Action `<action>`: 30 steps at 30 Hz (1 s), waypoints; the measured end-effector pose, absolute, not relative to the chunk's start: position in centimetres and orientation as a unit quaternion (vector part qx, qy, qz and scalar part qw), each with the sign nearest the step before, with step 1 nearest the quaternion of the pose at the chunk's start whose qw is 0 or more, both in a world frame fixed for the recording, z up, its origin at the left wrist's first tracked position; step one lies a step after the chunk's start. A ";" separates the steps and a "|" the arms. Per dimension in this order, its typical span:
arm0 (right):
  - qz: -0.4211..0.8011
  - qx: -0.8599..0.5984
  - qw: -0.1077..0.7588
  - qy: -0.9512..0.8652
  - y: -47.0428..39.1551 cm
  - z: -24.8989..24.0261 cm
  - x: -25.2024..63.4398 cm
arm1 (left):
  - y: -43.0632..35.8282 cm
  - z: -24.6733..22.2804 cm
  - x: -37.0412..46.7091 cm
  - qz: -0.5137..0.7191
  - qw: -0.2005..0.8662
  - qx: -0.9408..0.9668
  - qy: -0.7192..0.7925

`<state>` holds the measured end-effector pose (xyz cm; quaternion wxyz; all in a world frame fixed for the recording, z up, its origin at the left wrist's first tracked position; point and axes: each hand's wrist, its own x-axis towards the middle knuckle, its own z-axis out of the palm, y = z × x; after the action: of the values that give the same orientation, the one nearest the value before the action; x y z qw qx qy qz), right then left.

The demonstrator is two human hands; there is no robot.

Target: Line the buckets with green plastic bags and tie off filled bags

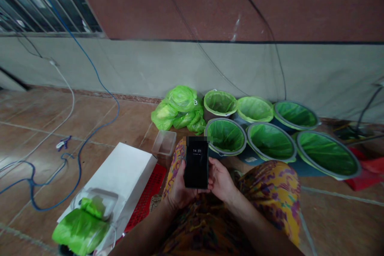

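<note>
A dark smartphone (196,168) is held upright over my lap, its black screen lit with the time 14:31. My left hand (180,188) is wrapped around its left side and lower edge. From the other side my right hand (221,180) grips the right edge, the fingers partly hidden behind the phone. Patterned yellow and purple trousers (270,186) cover my knees below it. Just beyond the phone stand several bins (226,136) lined with green bags.
Filled green bags (181,106) lie against the wall beside the bins. To the left are a clear plastic tub (164,143), a white box (120,168) with a green bag roll (81,228) on it, and a red basket (147,196). A blue cable (79,164) trails over the tiles.
</note>
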<state>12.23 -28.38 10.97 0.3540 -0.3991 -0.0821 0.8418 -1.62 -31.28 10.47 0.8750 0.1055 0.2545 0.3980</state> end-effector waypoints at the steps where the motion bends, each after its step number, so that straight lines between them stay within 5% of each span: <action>1: 0.837 -0.409 0.354 -0.082 -28.4 11.1 12.2 | -31.3 10.5 -1.7 0.398 0.875 0.106 0.254; 30: 0.808 -0.437 0.390 -0.069 -29.1 10.6 11.7 | -31.5 10.5 -1.6 0.407 0.862 0.135 0.271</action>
<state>11.65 -29.10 10.57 0.3896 -0.4370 -0.0686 0.8078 -1.57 -31.49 10.47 0.8617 0.1345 0.2711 0.4074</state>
